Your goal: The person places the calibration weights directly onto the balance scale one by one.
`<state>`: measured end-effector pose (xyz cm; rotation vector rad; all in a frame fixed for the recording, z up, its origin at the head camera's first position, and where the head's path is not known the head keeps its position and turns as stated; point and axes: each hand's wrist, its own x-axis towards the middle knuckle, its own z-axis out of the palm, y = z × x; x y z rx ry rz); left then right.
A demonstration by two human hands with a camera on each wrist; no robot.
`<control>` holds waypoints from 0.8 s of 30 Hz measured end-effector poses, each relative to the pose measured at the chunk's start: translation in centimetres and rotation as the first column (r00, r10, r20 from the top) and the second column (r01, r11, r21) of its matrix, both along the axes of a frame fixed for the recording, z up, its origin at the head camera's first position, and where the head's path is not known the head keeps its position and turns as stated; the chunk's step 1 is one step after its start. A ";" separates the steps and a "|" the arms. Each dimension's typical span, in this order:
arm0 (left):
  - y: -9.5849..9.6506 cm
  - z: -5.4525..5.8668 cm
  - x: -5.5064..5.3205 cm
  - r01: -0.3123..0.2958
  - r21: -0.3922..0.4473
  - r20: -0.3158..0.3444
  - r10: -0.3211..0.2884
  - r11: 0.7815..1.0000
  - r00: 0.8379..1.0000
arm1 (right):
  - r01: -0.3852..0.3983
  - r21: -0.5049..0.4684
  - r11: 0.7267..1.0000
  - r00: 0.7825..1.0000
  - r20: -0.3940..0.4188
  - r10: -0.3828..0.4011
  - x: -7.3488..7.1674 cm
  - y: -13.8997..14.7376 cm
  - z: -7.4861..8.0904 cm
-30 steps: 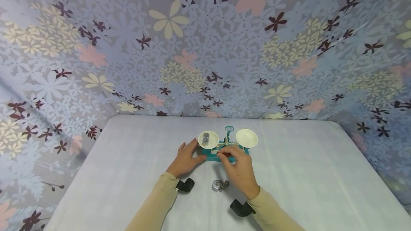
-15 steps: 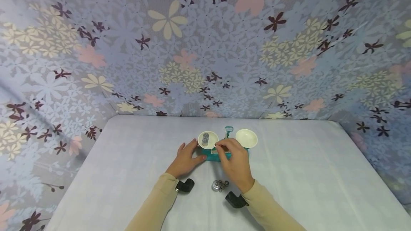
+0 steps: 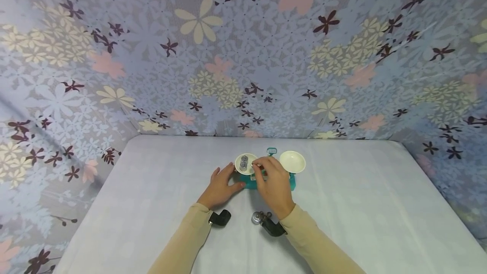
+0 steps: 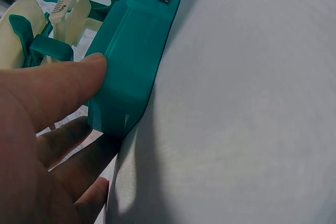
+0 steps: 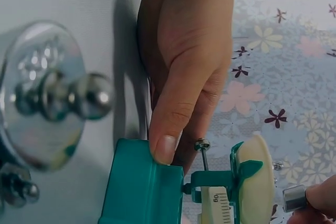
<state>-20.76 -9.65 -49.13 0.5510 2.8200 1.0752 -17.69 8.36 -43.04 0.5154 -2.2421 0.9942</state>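
Observation:
A teal balance scale (image 3: 249, 182) stands on the table with two cream pans. My left hand (image 3: 220, 189) holds the left end of its base, thumb (image 4: 94, 72) on the front face and fingers around the end. My right hand (image 3: 274, 185) is at the inner edge of the left pan (image 3: 249, 171), its fingertips pinching a small metal cylinder weight (image 5: 295, 199). Metal weights (image 3: 244, 162) sit in that pan. Nothing lies in the right pan (image 3: 292, 162). The right hand hides much of the scale's middle in the head view.
Several knobbed metal weights (image 3: 256, 217) lie on the table in front of the scale, near the right wrist's black camera mount (image 3: 273, 226). Another black mount (image 3: 220, 217) is on the left wrist. A flowered wall covering (image 3: 236, 75) rises behind the table (image 3: 361, 206).
My right hand has moved left and away from me, from the scale's middle to the left pan's edge, with the small weight between its fingertips. The left hand has stayed in place.

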 end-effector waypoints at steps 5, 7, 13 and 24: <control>0.1 0.3 -0.1 0.002 0.012 0.006 -0.002 1.000 1.000 | 0.034 0.028 0.999 0.999 0.004 -0.034 -0.3 -0.2 0.0; 0.1 0.4 0.0 0.001 0.019 0.009 -0.001 1.000 1.000 | 0.047 0.038 0.998 0.999 0.000 -0.047 -0.4 -0.3 -0.1; 0.2 0.5 0.0 0.007 0.033 0.016 -0.007 0.999 1.000 | 0.087 0.077 0.993 0.996 -0.023 -0.085 -0.8 -0.5 -0.2; 0.0 0.4 0.1 0.011 0.030 0.008 -0.012 0.999 1.000 | 0.163 0.153 0.975 0.986 -0.052 -0.156 -1.0 -0.7 -0.3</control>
